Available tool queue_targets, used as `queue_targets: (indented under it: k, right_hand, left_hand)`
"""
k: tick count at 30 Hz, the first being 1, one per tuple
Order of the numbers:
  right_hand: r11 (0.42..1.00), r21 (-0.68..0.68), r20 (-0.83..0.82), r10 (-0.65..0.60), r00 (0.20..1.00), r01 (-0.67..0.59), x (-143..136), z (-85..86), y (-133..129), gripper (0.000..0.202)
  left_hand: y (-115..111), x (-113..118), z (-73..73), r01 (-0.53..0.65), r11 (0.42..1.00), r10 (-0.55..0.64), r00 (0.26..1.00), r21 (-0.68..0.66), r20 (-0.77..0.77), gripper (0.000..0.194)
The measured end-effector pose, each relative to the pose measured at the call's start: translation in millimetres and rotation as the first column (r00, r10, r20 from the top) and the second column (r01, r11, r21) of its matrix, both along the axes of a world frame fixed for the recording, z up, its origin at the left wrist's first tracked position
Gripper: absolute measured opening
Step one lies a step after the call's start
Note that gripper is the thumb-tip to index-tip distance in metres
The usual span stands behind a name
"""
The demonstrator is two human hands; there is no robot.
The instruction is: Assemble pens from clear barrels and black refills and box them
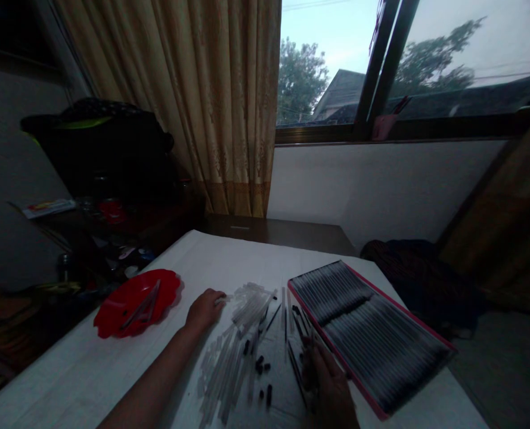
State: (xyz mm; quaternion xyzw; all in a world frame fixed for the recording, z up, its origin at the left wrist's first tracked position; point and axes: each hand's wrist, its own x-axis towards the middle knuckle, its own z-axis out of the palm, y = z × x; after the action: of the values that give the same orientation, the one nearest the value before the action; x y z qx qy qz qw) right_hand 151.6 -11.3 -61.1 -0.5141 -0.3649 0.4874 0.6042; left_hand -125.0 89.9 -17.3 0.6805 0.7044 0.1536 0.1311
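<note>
**Light fingertips among loose tubes and dark sticks**

We take the loose heap of slim, clear plastic tubes (227, 363) on the white tabletop (68, 369) as the middle of our clock, twelve towards the window. Our left hand (204, 310) rests at ten, thumb and fingertips apparently pinched on the end of a small clear plastic piece (220, 300). Our right hand (331, 376) sits near four, over slim dark sticks (296, 370); it is too dim and blurred for us to tell whether it grips one.

We judge that light, square pinching near an end serves best, since thin tubes may roll or skid if squeezed askew. We should lift one piece at a time and keep our knuckles off the short black cylindrical caps (269, 395) at five.

Our left forearm reaches in from seven, back of the hand upward, fingers towards three. Our right hand enters from five, fingers angled towards eleven, just beside the flat, pinkish-red-rimmed box (394, 302) of packed rows at three.
</note>
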Motion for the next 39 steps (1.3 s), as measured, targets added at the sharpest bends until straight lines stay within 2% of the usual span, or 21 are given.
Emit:
queue_targets:
  k: [5,8,11,14,16,19,22,25,30,35,39]
  right_hand:
    - [0.999,0.043,0.199,0.005,0.98,-0.014,-7.0,-10.6,-6.6,0.053]
    - [0.993,0.041,0.271,0.098,0.958,-0.113,-15.8,-15.4,-10.5,0.054]
    - [0.962,0.109,0.412,0.185,0.892,-0.25,-24.1,-13.9,-11.6,0.05]
    - [0.894,0.196,0.582,0.225,0.782,-0.403,-30.4,-2.6,-7.4,0.041]
    - [0.842,0.226,0.673,0.229,0.703,-0.491,-36.0,10.7,-2.0,0.034]
    - [0.784,0.162,0.777,0.273,0.567,-0.599,-50.0,35.0,6.2,0.028]
    - [0.754,0.099,0.844,0.282,0.457,-0.649,-67.8,54.7,9.8,0.025]
    - [0.735,0.062,0.883,0.274,0.38,-0.675,-80.7,62.7,8.1,0.023]
    - [0.706,0.013,0.899,0.302,0.317,-0.708,-85.4,61.9,3.5,0.024]
    - [0.688,-0.044,0.94,0.274,0.203,-0.725,-84.9,67.6,1.5,0.021]
    - [0.668,-0.08,0.964,0.241,0.113,-0.739,-82.0,72.1,-1.2,0.019]
  left_hand:
    - [8.5,2.9,-6.6,-0.012,1.0,0.012,1.0,-0.001,-0.017,0.017]
    - [-0.4,-1.9,-7.5,-0.022,1.0,0.021,0.999,0.018,0.041,0.013]
    - [-19.9,-10.6,-7.9,-0.035,0.999,0.03,0.989,0.029,0.143,0.018]
    - [-48.7,-19.0,-11.0,-0.015,0.999,0.002,0.962,0.047,0.274,0.028]
    - [-70.1,-22.3,-14.1,-0.002,0.999,-0.02,0.889,0.048,0.457,0.034]
    - [-99.0,-21.9,-16.5,-0.029,0.999,0.043,0.725,-0.032,0.688,0.039]
    - [-117.6,-17.2,-12.7,-0.028,0.992,0.107,0.671,-0.119,0.734,0.041]
    - [-126.3,-13.4,-4.8,-0.022,0.992,0.105,0.677,-0.123,0.728,0.036]
    - [-131.3,-14.7,4.0,-0.012,0.999,0.032,0.722,-0.034,0.691,0.026]
    - [-135.0,-16.8,10.9,0.101,0.994,-0.101,0.798,0.034,0.594,0.022]
    - [-136.5,-12.1,13.0,0.201,0.98,-0.166,0.808,0.0,0.565,0.023]
